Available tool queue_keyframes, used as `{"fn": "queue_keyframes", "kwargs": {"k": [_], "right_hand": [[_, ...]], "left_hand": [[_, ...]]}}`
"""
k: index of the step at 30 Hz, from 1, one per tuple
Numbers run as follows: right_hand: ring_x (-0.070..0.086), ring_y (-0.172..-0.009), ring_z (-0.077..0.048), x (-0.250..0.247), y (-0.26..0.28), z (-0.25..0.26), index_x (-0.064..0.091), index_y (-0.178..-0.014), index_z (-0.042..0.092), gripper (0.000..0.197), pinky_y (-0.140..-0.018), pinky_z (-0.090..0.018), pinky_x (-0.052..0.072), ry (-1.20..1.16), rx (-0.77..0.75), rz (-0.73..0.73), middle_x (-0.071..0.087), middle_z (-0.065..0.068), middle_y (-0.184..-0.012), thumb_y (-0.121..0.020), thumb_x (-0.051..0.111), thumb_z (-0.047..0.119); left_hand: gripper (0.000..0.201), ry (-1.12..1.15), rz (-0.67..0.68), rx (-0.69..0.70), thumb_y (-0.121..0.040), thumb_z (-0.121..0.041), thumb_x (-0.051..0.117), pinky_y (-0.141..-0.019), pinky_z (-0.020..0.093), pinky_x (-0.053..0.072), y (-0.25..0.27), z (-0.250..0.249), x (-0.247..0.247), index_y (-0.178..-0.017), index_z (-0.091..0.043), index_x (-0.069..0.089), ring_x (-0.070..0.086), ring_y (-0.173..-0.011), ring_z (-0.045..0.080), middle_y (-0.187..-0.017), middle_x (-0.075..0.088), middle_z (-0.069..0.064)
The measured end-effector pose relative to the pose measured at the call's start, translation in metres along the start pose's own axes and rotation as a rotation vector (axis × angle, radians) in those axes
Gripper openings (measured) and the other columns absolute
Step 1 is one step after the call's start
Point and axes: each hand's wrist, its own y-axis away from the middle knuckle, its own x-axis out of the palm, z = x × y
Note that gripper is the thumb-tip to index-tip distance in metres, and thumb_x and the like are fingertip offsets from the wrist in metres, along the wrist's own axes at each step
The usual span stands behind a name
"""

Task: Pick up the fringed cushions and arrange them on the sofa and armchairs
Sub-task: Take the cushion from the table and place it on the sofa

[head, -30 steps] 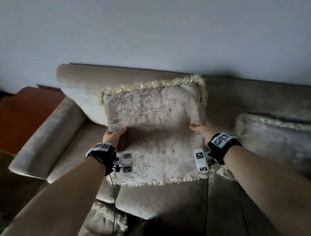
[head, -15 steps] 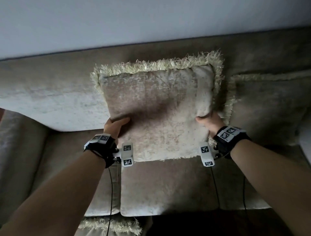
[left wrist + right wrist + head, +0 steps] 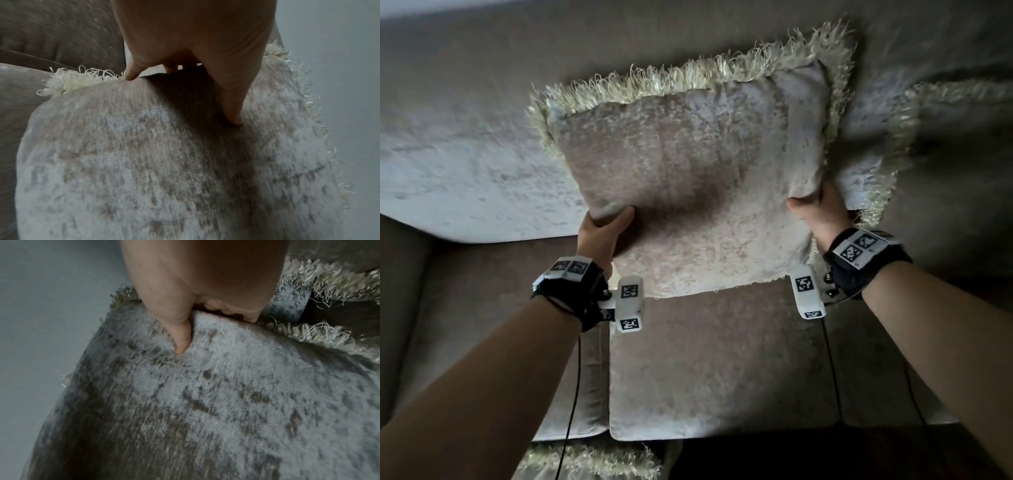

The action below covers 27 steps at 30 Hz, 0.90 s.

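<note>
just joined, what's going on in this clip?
A person is holding a fringed cushion up in front of the sofa backrest, gripping its sides with the left hand and right hand, thumbs on the front face. It hangs above the seat, not yet set down. A second cushion already leans against the backrest on the right, and another's fringe shows at the bottom edge.

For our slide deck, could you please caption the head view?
Both hands, left hand and right hand, hold a fringed cushion against the sofa backrest, beside a second cushion.
</note>
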Motion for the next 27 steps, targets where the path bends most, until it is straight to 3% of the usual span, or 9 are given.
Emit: {"fn": "queue_keyframes", "kwargs": {"k": [4,10,14,16,18,21,24,27], "right_hand": [[0.064,-0.103,-0.021,-0.001,-0.003,-0.021,0.058,-0.121,0.009,0.047,-0.096,-0.039,0.051,-0.042,-0.01,-0.014,0.067,-0.014,-0.117,-0.078,0.076,0.001],[0.065,-0.109,-0.02,-0.002,-0.005,-0.058,0.055,-0.127,0.023,0.07,-0.099,-0.041,0.051,-0.003,0.059,-0.064,0.067,-0.001,-0.119,-0.061,0.08,0.027],[0.063,-0.113,-0.022,0.004,-0.01,-0.076,0.053,-0.13,0.014,0.061,-0.103,-0.043,0.049,0.013,0.068,-0.06,0.065,-0.007,-0.124,-0.075,0.079,0.017],[0.059,-0.119,-0.023,0.008,-0.017,-0.083,0.048,-0.135,0.011,0.064,-0.106,-0.039,0.045,0.072,0.064,-0.057,0.061,-0.007,-0.13,-0.08,0.078,0.022],[0.056,-0.12,-0.02,0.014,-0.023,-0.087,0.045,-0.138,0.01,0.066,-0.106,-0.032,0.042,0.124,0.064,-0.063,0.058,-0.004,-0.133,-0.082,0.077,0.024],[0.057,-0.122,-0.024,0.022,-0.03,-0.093,0.048,-0.132,0.01,0.059,-0.103,-0.03,0.043,0.163,0.045,-0.098,0.06,-0.007,-0.131,-0.083,0.076,0.024],[0.057,-0.122,-0.024,0.022,-0.035,-0.094,0.048,-0.131,0.01,0.06,-0.105,-0.032,0.043,0.166,0.031,-0.083,0.061,-0.006,-0.13,-0.081,0.077,0.025],[0.058,-0.121,-0.025,0.017,-0.033,-0.088,0.046,-0.133,0.008,0.068,-0.105,-0.037,0.045,0.153,0.027,-0.098,0.06,-0.009,-0.13,-0.077,0.08,0.028]], "left_hand": [[0.061,-0.024,0.012,0.014,-0.061,-0.028,0.09,-0.093,0.05,0.055,-0.015,0.011,0.005,-0.115,-0.014,0.066,0.071,-0.103,0.028,-0.112,0.072,0.012],[0.059,-0.079,0.026,-0.007,-0.059,-0.037,0.09,-0.094,0.048,0.055,-0.029,0.035,0.019,-0.109,-0.015,0.067,0.071,-0.103,0.026,-0.11,0.073,0.012],[0.055,-0.167,-0.028,-0.004,-0.056,-0.049,0.088,-0.095,0.045,0.055,-0.039,0.054,0.024,-0.103,-0.028,0.068,0.071,-0.102,0.021,-0.108,0.073,0.004],[0.057,-0.201,-0.058,0.009,-0.057,-0.052,0.086,-0.094,0.043,0.056,-0.045,0.065,0.027,-0.105,-0.031,0.066,0.07,-0.102,0.018,-0.109,0.073,0.001],[0.061,-0.225,-0.084,0.032,-0.062,-0.049,0.083,-0.093,0.037,0.056,-0.049,0.073,0.028,-0.115,-0.025,0.063,0.069,-0.102,0.016,-0.111,0.071,0.001],[0.063,-0.254,-0.114,0.056,-0.07,-0.044,0.08,-0.089,0.029,0.055,-0.055,0.083,0.032,-0.124,-0.018,0.06,0.068,-0.103,0.016,-0.113,0.07,0.002],[0.06,-0.29,-0.141,0.074,-0.074,-0.043,0.079,-0.089,0.029,0.053,-0.058,0.084,0.035,-0.123,-0.016,0.059,0.066,-0.103,0.016,-0.112,0.069,0.001],[0.056,-0.337,-0.177,0.057,-0.073,-0.046,0.079,-0.085,0.029,0.052,-0.055,0.078,0.036,-0.112,-0.014,0.054,0.063,-0.101,0.017,-0.103,0.064,-0.001]]}}
